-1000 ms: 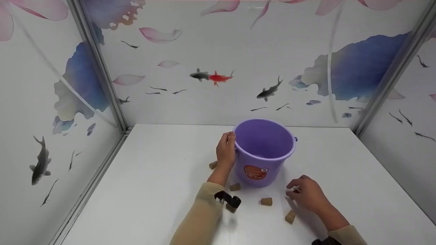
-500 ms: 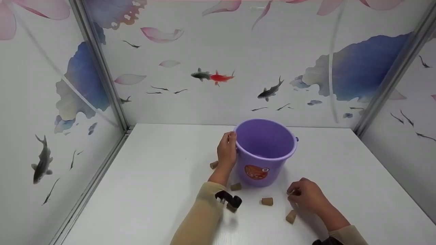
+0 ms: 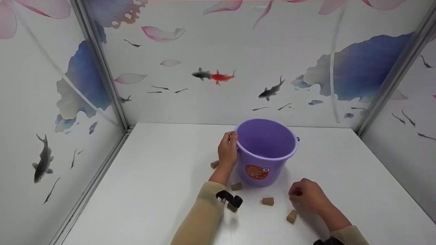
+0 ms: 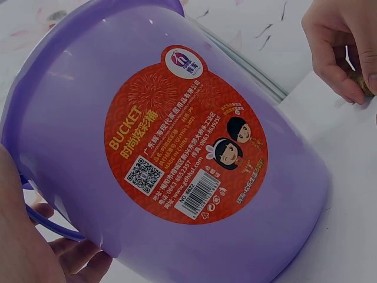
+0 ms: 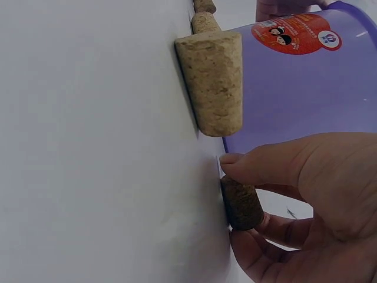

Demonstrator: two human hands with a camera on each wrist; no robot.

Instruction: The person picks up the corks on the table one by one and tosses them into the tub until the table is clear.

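Note:
A purple plastic bucket [image 3: 260,175] with a red label [image 4: 182,135] stands upright on the white table. At its left side my left hand [image 3: 227,151] grips it just under the rim, fingers curled by the bucket's handle [image 4: 53,224]. To the right of the bucket, low over the tabletop, is my right hand [image 3: 308,195]. Its thumb and fingers pinch a tapered cork [image 5: 242,203] at the table surface, as the right wrist view shows; in the head view the fingers hide this cork.
Several more corks lie around the bucket's near side: one in front of it [image 3: 268,201], one near my right hand [image 3: 292,216], and others partly behind or beside my left forearm [image 3: 201,214]. White printed panels [image 3: 190,109] enclose the table [image 3: 150,170].
The thumb and fingers of my right hand have drawn closer together. My left hand and the bucket have stayed in place; the head view has shifted slightly.

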